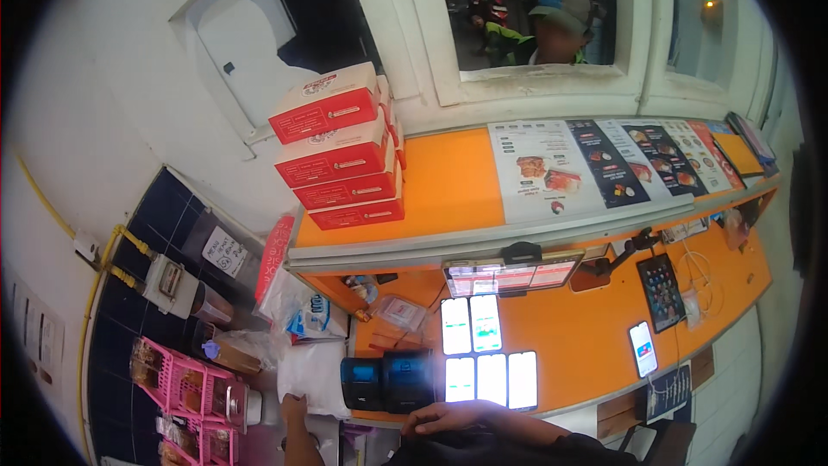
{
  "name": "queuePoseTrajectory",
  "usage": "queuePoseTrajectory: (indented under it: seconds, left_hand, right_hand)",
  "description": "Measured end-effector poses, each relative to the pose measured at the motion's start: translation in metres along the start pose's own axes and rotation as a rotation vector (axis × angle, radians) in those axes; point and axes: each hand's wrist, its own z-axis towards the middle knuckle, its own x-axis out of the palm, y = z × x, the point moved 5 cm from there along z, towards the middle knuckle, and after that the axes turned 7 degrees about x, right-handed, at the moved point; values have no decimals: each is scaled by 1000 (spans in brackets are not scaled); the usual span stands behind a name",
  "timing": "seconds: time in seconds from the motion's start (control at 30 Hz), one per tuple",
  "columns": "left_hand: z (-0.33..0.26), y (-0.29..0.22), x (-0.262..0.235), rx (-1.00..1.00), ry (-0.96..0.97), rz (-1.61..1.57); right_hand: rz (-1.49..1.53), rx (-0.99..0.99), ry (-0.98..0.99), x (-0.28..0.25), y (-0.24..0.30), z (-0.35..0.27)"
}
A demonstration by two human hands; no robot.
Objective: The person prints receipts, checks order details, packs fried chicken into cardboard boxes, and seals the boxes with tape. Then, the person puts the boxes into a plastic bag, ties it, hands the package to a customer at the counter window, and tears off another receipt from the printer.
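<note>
My left hand (294, 409) is closed at the near edge of a white plastic pack (317, 373), its fingers pinching the edge. A dark watch or band is on that wrist. My right hand (448, 416) rests at the counter's near edge with its fingers loosely stretched to the left and nothing in them. Just beyond it stand two black boxy devices (407, 380), side by side. Several lit phones (491, 382) lie in two rows right of these devices. Behind the phones is a tilted screen (513, 275).
Red-and-white boxes (341, 160) are stacked on the orange upper shelf (448, 174), beside menu sheets (539, 168). Pink baskets (185, 388) stand at left. A tablet (661, 292) and another phone (642, 349) lie at right. A person in a cap (562, 22) is outside the window.
</note>
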Motion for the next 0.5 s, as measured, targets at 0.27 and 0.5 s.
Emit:
queuePoseTrajectory:
  seconds: [0.27,0.5]
  left_hand:
    - [22,0,7,216,-54,38]
    - [32,19,27,408,-146,-181]
  right_hand:
    - [-138,99,42,-8,7,12]
    - [-181,205,41,7,-4,23]
